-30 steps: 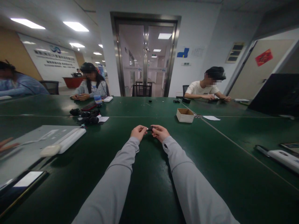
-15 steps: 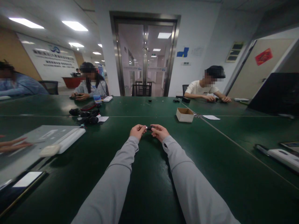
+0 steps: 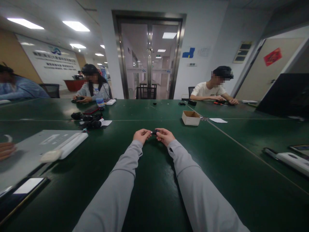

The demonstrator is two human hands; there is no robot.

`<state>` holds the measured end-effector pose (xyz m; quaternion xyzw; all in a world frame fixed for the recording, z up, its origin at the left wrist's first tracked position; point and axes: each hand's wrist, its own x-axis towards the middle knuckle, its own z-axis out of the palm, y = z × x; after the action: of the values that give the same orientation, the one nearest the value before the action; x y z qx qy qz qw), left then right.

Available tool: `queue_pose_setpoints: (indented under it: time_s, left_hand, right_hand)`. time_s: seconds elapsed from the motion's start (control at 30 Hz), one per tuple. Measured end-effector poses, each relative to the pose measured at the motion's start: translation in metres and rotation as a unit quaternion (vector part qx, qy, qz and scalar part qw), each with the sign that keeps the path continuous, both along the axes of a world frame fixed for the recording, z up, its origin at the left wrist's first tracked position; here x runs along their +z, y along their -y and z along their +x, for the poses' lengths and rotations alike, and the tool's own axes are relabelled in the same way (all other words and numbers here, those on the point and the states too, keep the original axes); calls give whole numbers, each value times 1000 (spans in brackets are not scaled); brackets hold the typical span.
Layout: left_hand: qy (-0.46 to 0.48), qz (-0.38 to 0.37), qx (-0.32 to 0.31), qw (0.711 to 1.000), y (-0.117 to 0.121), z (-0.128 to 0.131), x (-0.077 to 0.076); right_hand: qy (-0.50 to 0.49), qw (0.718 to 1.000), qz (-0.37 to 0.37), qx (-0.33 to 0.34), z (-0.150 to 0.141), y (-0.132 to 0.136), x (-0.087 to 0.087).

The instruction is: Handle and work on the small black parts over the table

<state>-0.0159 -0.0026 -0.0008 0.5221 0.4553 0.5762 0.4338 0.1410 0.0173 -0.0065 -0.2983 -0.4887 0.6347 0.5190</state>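
Observation:
Just above the middle of the green table (image 3: 154, 167), both my hands meet at a small black stick-like piece with a silvery left end (image 3: 154, 132). My left hand (image 3: 142, 135) is closed in a pinch at its silvery end. Fingers of my right hand (image 3: 165, 136) are pinched around the black end. The piece lies roughly level between the fingertips, which cover parts of it, so its exact kind is unclear.
A small open cardboard box (image 3: 190, 119) stands ahead to the right, near a white paper (image 3: 218, 120). Black gear (image 3: 93, 122) lies ahead to the left. A grey panel (image 3: 48, 141), a phone (image 3: 24, 193) and a co-worker's hand (image 3: 6, 150) are at left.
My hands stay nearly still around the small piece. At left, the co-worker's hand has drawn back toward the picture's edge. A red-orange tool now shows by the far-right person's hands.

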Motion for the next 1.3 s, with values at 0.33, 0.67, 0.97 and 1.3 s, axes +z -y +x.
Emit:
queue_pose_setpoints:
  time_s: [0.33, 0.67, 0.97, 1.3]
  left_hand:
    - [-53, -36, 73, 995, -6, 3, -8]
    - [-245, -71, 129, 958, 9, 4, 6]
    - [-184, 23, 60, 981, -3, 3, -7]
    - [-52, 54, 4, 997, -1, 1, -2]
  right_hand:
    - [24, 999, 37, 13, 0, 0, -1]
    - [40, 997, 47, 41, 0, 6, 3]
    - [14, 999, -31, 5, 0, 6, 7]
    - [25, 998, -55, -11, -1, 5, 8]
